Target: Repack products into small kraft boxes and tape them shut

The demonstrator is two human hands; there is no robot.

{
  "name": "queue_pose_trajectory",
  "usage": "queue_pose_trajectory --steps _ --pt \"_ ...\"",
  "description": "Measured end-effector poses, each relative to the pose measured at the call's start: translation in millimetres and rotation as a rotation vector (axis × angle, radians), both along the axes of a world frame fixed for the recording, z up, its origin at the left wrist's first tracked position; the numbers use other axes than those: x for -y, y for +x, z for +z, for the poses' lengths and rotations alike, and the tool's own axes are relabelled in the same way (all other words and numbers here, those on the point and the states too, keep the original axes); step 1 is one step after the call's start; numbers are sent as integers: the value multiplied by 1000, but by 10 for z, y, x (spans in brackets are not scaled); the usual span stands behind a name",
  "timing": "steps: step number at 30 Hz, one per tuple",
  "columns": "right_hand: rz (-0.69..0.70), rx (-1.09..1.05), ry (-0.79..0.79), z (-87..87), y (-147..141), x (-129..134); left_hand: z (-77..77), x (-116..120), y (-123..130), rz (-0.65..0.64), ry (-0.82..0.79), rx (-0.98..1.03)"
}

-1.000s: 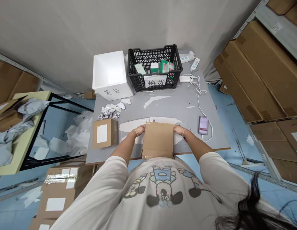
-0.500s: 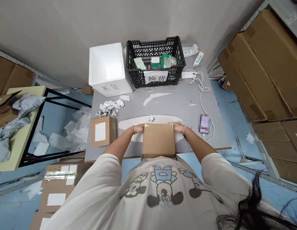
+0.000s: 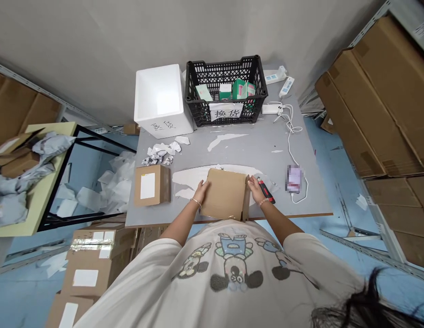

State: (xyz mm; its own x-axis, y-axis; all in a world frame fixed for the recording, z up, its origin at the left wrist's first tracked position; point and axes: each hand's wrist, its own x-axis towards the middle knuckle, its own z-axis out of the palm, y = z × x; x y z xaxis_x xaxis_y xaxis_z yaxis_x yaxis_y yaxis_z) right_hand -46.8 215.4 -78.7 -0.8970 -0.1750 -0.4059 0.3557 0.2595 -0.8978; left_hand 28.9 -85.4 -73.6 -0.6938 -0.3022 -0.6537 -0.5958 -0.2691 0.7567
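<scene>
A brown cardboard box (image 3: 224, 193) lies at the table's front edge, close against my body and turned slightly askew. My left hand (image 3: 201, 191) grips its left side, the fingers partly hidden. On the opposite side my right hand (image 3: 255, 187) holds the box near its far right corner. Just right of that hand lies a red and black utility knife (image 3: 266, 190), touched by neither hand. Beneath the box, pale torn patches show on the grey tabletop (image 3: 229, 152).
Left on the table stands a labelled carton (image 3: 152, 186), with crumpled paper scraps (image 3: 160, 152) behind it. A white foam box (image 3: 160, 102) and a black crate (image 3: 227, 116) holding small boxes stand at the back. A phone (image 3: 294, 179) on a white cable lies right.
The box has turned and now sits askew, its right side showing. Both hands have slid from its far corners down along the sides. The utility knife has come into clearer view.
</scene>
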Motion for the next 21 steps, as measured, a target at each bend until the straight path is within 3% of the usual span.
queue_pose_trajectory --steps 3,9,14,17,21 --pt "73 -47 63 -68 247 65 -12 -38 186 -106 22 0" --pt "149 -190 478 -222 458 184 -173 155 228 -169 -113 120" --pt "439 -294 812 -327 440 294 -367 249 308 -203 -148 198" --pt "622 -332 895 -381 424 317 -463 207 419 -174 -190 230" --pt "675 -335 948 -388 430 305 -555 129 493 -141 -282 266"
